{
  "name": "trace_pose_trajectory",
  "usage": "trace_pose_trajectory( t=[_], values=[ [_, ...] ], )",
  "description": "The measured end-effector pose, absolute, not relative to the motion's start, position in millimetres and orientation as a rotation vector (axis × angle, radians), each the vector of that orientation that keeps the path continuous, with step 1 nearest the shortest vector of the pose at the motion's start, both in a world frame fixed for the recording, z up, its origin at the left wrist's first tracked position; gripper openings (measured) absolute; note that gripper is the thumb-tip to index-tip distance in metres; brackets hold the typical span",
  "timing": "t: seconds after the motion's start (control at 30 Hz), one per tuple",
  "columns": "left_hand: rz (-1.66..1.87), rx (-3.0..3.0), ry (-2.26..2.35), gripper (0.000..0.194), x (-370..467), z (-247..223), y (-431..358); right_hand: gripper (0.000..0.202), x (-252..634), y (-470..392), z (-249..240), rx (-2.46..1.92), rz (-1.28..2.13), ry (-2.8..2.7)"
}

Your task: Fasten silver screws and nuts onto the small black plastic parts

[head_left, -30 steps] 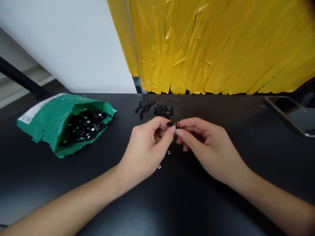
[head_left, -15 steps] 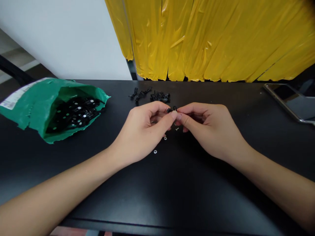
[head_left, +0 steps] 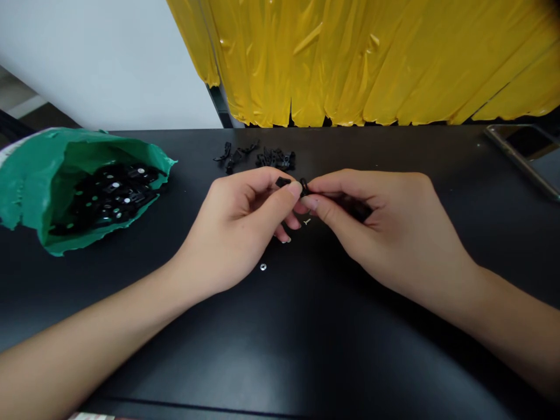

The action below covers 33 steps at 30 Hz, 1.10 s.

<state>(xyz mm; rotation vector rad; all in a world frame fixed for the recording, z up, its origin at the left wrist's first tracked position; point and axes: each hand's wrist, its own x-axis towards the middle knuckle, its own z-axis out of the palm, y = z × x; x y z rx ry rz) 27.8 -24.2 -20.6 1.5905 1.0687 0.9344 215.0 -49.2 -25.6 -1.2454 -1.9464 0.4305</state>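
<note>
Blk clip (head_left: 282,182) held over worktop (head_left: 262,361), twd back edge

L hand (head_left: 242,227) grip pinching 1 end, R hand (head_left: 389,227) grip pinching the other. Screw (head_left: 307,221) & washer (head_left: 263,267) lie nr hands; blk pile (head_left: 275,158) nr back edge; green bag (head_left: 21,181) of blk parts (head_left: 114,195) twd back L corner.

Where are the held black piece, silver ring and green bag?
Held black piece (head_left: 283,182), head view: its left end.
Silver ring (head_left: 261,267), head view: left rim.
Green bag (head_left: 27,182), head view: outer side by opening.

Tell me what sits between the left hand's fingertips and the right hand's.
A small, looped black plastic piece, pinched there; it shows in the head view.
</note>
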Motion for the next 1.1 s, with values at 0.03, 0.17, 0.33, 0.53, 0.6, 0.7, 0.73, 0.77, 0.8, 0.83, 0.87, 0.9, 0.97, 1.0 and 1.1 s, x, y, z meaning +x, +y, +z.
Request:
trace_pose_trajectory(
  t=[0.03, 0.17, 0.33, 0.53, 0.6, 0.7, 0.73, 0.77, 0.8, 0.83, 0.87, 0.9, 0.97, 1.0, 1.1],
  values=[
    [0.937, 1.563, 1.065, 0.019, 28.2, -20.6, -24.0, 0.013, 215.4, -49.1, -25.7, -1.245, 0.437, -1.933],
    [0.930, 1.406, 1.065, 0.019, 29.8, -20.0, -23.3, 0.016, 216.3, -48.8, -25.8, -1.215, 0.487, -1.896],
    [0.941, 1.302, 1.032, 0.019, 29.8, -18.3, -24.0, 0.017, 216.3, -48.9, -25.5, -1.174, 0.428, -1.909],
    [0.927, 1.221, 0.963, 0.017, 27.6, -17.3, -24.0, 0.013, 219.1, -46.2, -33.1, -1.030, 0.211, -1.977],
    [0.898, 1.178, 0.925, 0.016, 26.3, -17.3, -22.9, 0.012, 220.3, -44.9, -34.7, -0.989, 0.155, -1.997],
    [0.865, 1.107, 0.874, 0.015, 24.7, -17.0, -21.4, 0.012, 220.2, -44.0, -33.3, -1.002, 0.192, -1.983],
    [0.859, 1.084, 0.866, 0.015, 24.4, -16.9, -21.1, 0.011, 219.7, -44.0, -32.4, -1.007, 0.212, -1.974],
    [0.856, 1.063, 0.863, 0.014, 24.3, -16.7, -21.0, 0.011, 219.0, -44.0, -31.7, -1.013, 0.234, -1.963],
    [0.853, 1.043, 0.866, 0.014, 24.3, -16.7, -21.0, 0.011, 218.2, -44.1, -31.3, -1.021, 0.256, -1.948],
    [0.847, 1.023, 0.874, 0.013, 24.3, -16.8, -21.0, 0.011, 217.4, -44.1, -31.3, -1.031, 0.284, -1.930],
    [0.839, 1.001, 0.883, 0.013, 24.3, -17.2, -21.1, 0.011, 216.5, -44.3, -31.8, -1.045, 0.316, -1.908],
    [0.829, 0.980, 0.892, 0.013, 24.2, -17.7, -21.2, 0.011, 215.6, -44.4, -32.6, -1.062, 0.353, -1.886],
    [0.805, 0.935, 0.910, 0.014, 24.0, -19.0, -21.3, 0.012, 213.9, -44.9, -34.6, -1.098, 0.428, -1.849],
    [0.797, 0.917, 0.919, 0.014, 23.9, -19.6, -21.4, 0.011, 213.1, -45.1, -35.6, -1.121, 0.457, -1.836],
    [0.797, 0.880, 0.939, 0.012, 23.9, -19.7, -22.3, 0.011, 210.9, -46.1, -36.3, -1.185, 0.502, -1.802]
  ],
)
